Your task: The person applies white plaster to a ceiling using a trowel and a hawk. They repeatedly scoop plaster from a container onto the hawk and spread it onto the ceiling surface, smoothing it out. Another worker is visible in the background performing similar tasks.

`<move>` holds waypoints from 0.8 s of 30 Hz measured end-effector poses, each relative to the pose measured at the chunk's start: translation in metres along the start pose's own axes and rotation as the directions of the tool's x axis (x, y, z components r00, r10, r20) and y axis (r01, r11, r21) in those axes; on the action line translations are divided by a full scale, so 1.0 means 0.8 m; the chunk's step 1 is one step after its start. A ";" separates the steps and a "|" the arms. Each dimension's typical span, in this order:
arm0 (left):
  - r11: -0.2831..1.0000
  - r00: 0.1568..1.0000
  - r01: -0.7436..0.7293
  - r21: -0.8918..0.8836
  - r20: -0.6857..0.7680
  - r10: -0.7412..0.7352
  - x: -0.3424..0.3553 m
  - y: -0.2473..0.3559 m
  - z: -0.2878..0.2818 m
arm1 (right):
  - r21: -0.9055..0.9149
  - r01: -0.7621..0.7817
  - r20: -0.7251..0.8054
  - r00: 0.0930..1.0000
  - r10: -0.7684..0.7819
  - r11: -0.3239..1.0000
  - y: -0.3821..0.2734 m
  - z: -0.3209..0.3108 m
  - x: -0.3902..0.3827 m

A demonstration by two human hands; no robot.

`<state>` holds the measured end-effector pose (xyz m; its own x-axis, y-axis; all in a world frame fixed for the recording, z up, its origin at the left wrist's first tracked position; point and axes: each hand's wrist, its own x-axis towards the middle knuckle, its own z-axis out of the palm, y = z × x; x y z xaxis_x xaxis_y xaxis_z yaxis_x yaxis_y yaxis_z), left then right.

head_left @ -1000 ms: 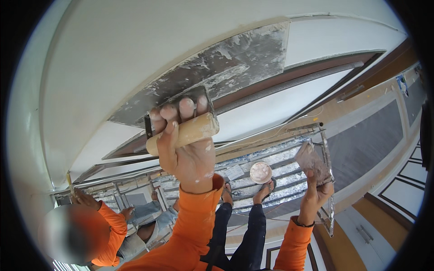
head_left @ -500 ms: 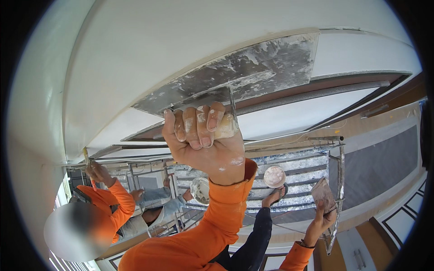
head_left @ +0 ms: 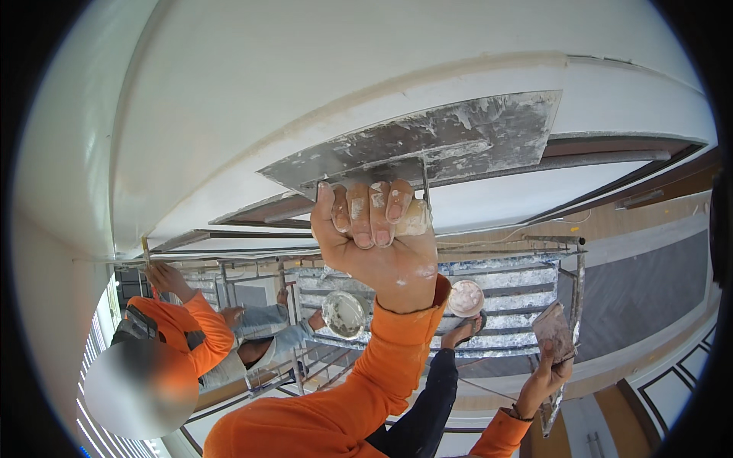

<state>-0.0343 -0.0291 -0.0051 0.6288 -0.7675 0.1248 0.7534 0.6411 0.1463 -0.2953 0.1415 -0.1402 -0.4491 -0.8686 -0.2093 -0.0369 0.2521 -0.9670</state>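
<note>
My left hand [head_left: 378, 229], palm toward me and spotted with white compound, is closed round the handle of a wide plastering trowel [head_left: 489, 130]. The trowel's long metal blade, smeared with white, lies along the white curved ceiling edge [head_left: 641, 95], next to a beige band of compound [head_left: 305, 133]; contact along its whole length cannot be told. Low on the right, my right hand [head_left: 546, 378] grips a flat, compound-coated scraper [head_left: 553, 333]; its handle is mostly hidden by the fingers.
A slatted scaffold platform [head_left: 519, 294] lies below, with a round tub [head_left: 343, 314] and a pinkish-white bucket [head_left: 466, 298] on it. A scaffold post [head_left: 576, 298] stands at right. At left, a co-worker in orange [head_left: 210, 328] raises a hand [head_left: 169, 278] holding a tool to the wall corner.
My left hand and the trowel have shifted right and slightly down, uncovering more of the beige band. My right hand with the scraper has moved slightly. The co-worker's raised hand has shifted a little.
</note>
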 end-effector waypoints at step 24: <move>0.053 0.553 0.779 0.625 -0.646 -0.526 -0.127 0.123 -0.053 | 0.789 -0.105 0.060 0.994 0.093 0.606 -0.087 0.062 0.064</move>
<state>-0.0159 0.1120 -0.0453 0.0754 -0.7633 -0.6416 0.4098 -0.5629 0.7178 -0.2713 0.0584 -0.0912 -0.3959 -0.8655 -0.3069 0.7288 -0.0928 -0.6784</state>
